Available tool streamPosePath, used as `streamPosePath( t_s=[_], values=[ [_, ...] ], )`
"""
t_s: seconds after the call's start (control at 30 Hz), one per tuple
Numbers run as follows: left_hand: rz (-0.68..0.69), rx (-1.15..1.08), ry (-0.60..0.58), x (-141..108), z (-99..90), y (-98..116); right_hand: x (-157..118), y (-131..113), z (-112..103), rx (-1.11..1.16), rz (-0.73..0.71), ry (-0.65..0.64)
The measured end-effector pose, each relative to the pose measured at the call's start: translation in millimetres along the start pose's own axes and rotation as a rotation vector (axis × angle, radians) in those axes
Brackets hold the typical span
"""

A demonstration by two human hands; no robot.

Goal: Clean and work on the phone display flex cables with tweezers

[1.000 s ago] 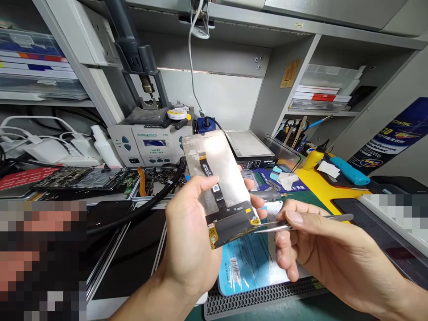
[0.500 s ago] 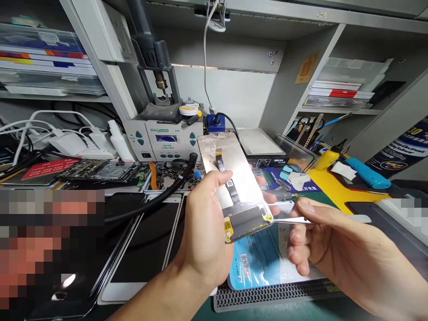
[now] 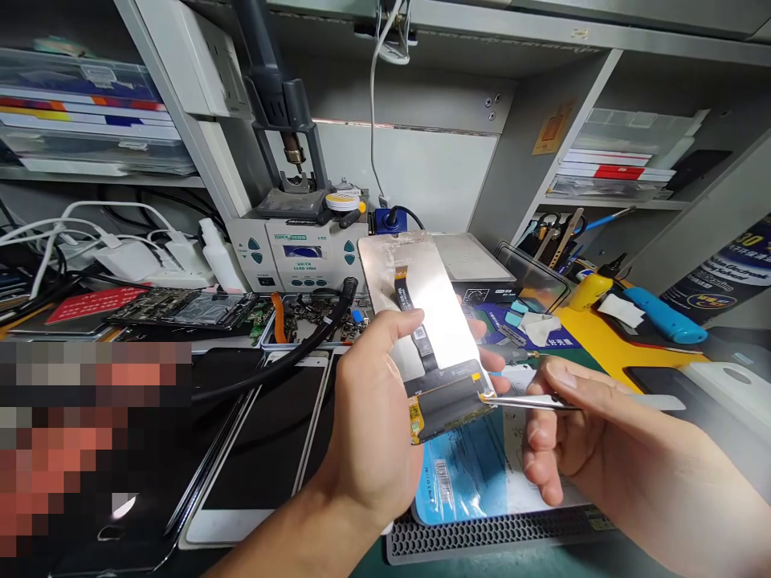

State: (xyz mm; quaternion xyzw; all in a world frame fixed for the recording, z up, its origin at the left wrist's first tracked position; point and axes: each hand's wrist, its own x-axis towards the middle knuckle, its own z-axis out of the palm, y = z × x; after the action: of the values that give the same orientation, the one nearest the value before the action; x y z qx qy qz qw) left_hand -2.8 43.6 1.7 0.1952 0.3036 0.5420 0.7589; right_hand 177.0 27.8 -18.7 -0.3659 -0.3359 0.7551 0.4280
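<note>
A phone screen (image 3: 449, 309) is held up with its silvery back facing me, in the grip of my left hand (image 3: 377, 401). The thumb presses on the back beside a dark flex cable (image 3: 415, 333), and fingertips show past the far edge. Between thumb and fingers, my right hand (image 3: 602, 433) pinches metal tweezers (image 3: 530, 401). Their tips touch the lower right corner of the screen, at a small yellow spot by the black strip (image 3: 451, 401). Under the screen lies a blue and white packet (image 3: 463, 474).
Behind stands a hot air station (image 3: 301, 253) whose black hose (image 3: 283, 369) curves leftward over several phone screens. A tray of small parts (image 3: 313, 317) sits before it. At right are a yellow bottle (image 3: 587, 291) and a blue tool (image 3: 666, 315). A grey honeycomb mat (image 3: 494, 538) lies below.
The screen has turned slightly in my left hand's grip, and its glare has shifted. The tweezers remain at the lower right corner, their angle a little changed.
</note>
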Motion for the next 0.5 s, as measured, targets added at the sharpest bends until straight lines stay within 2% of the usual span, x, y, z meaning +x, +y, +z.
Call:
streamPosePath(
  t_s=[0.27,0.4,0.5],
  values=[
    [0.035,0.008,-0.027,-0.9,-0.5,-1.2,-1.5,1.5,-7.0,-0.037,-0.064,0.005],
    [0.027,0.081,0.014,-3.1,3.4,-0.7,-0.8,3.0,-5.7,-0.052,-0.134,-0.048],
    [0.010,0.114,0.031,-5.0,7.0,0.4,-1.7,3.6,-4.2,-0.081,-0.173,-0.033]
  ],
)
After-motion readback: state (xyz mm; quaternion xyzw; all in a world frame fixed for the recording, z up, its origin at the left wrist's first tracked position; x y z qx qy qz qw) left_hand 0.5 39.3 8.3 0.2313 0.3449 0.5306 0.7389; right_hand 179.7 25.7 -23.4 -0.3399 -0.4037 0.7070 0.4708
